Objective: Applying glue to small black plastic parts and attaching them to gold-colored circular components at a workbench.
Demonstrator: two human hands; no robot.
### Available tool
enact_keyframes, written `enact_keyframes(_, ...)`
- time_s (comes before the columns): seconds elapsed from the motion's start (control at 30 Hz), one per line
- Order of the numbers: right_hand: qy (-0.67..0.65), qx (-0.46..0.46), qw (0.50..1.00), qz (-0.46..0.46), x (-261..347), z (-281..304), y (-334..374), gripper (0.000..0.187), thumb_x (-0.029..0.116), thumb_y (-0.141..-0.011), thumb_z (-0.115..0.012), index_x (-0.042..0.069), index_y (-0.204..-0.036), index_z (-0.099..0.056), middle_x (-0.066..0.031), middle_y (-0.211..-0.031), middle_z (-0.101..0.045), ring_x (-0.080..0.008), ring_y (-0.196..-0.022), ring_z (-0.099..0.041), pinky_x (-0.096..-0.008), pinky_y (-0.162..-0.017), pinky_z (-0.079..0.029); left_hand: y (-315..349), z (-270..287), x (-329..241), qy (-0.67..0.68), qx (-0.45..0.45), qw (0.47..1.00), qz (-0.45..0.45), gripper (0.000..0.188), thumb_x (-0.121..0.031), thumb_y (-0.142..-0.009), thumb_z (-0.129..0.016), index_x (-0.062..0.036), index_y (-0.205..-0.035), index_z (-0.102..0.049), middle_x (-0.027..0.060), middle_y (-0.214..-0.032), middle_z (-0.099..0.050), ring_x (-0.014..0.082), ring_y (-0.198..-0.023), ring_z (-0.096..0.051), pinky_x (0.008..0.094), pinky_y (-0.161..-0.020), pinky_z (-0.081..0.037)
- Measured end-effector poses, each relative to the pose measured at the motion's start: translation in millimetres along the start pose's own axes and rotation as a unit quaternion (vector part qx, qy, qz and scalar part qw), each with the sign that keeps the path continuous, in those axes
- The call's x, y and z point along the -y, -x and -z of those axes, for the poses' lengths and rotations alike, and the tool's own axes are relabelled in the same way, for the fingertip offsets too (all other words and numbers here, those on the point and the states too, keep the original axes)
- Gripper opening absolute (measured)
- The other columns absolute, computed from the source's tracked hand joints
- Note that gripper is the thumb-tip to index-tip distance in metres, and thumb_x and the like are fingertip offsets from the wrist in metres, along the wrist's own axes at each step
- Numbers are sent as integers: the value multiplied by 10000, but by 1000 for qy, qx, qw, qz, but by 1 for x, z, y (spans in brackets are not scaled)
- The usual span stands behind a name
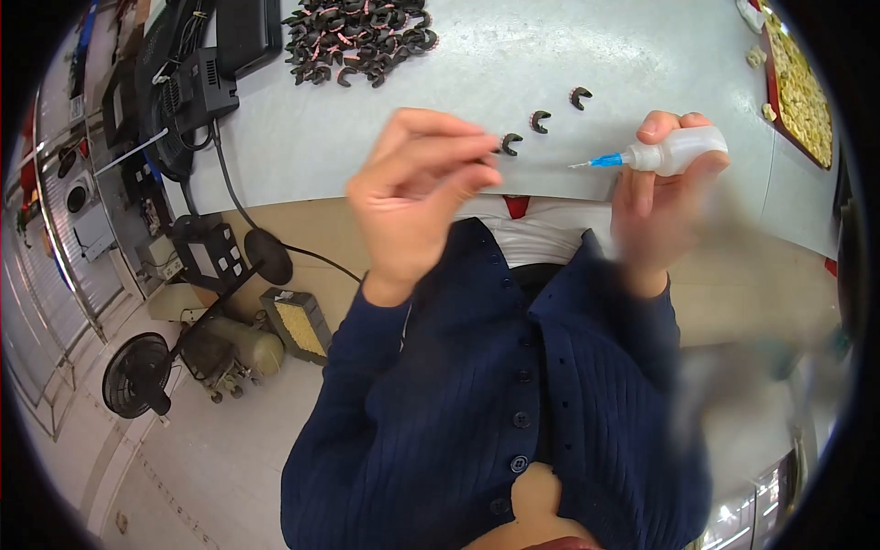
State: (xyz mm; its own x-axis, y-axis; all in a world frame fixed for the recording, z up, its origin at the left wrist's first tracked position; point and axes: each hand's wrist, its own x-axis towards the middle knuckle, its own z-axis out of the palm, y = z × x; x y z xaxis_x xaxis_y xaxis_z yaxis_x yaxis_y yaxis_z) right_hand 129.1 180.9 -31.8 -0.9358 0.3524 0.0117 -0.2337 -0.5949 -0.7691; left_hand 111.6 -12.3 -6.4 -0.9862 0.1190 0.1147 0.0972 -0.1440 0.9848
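In my right hand (662,183) is a small translucent white squeeze bottle (689,150) with a blue needle tip (605,160), lying sideways and pointing left. My left hand (420,174) is closed in a pinch above the table's near edge, facing the needle. A small dark bit shows at its fingertips, too little to name. Just past those fingers lies a black C-shaped piece (514,144). A second C-shaped piece (541,122) and a third C-shaped piece (579,98) lie in a slanting row toward the far right.
Many black C-shaped pieces with pink marks form a pile (353,38) at the far left of the grey table (642,55). A red-rimmed tray (773,87) of pale yellow bits stands at the right. Black devices (203,87) with cables sit left; a black fan (137,374) stands below.
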Motion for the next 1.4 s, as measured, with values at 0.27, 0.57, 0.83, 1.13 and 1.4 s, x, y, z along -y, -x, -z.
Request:
enact_keyframes(0.27,46,3,999,24,6,7,3,441,437,-998,-321,51,-1175,-440,-235,-937,-607,-63,-392,-359,-180,-381,-311,-3,-22,5,111,58,991,50,260,129,-732,-685,66,-982,-654,166,-1006,-597,190,-790,-632,261,-677,-568)
enact_keyframes(0.57,-27,67,997,28,15,-4,-2,501,527,-953,-368,70,-1157,-410,-211,-842,-624,-70,-369,-367,-182,-377,-319,-4,-28,14,204,68,976,14,279,187,-612,-738,41,-830,-641,166,-919,-618,216,-808,-650,268,-654,-577)
enact_keyframes(0.83,130,37,991,-1,24,-12,2,518,551,-924,-419,68,-1109,-395,-203,-783,-635,-65,-357,-356,-186,-351,-305,-5,-30,19,182,71,980,-41,317,165,-567,-779,10,-808,-646,141,-866,-630,205,-803,-647,253,-619,-558)
enact_keyframes(1.13,169,27,985,-15,26,-16,4,536,565,-910,-426,61,-1088,-395,-204,-768,-637,-63,-346,-350,-180,-343,-302,-4,-32,16,212,61,975,-28,282,211,-598,-729,37,-802,-641,166,-873,-619,214,-799,-652,248,-580,-585)
enact_keyframes(1.4,183,25,983,-6,26,-12,3,533,562,-908,-435,62,-1088,-399,-207,-772,-636,-65,-345,-352,-181,-342,-301,-3,-31,15,206,60,976,-36,273,232,-609,-704,43,-796,-641,172,-876,-614,224,-785,-660,254,-583,-598)
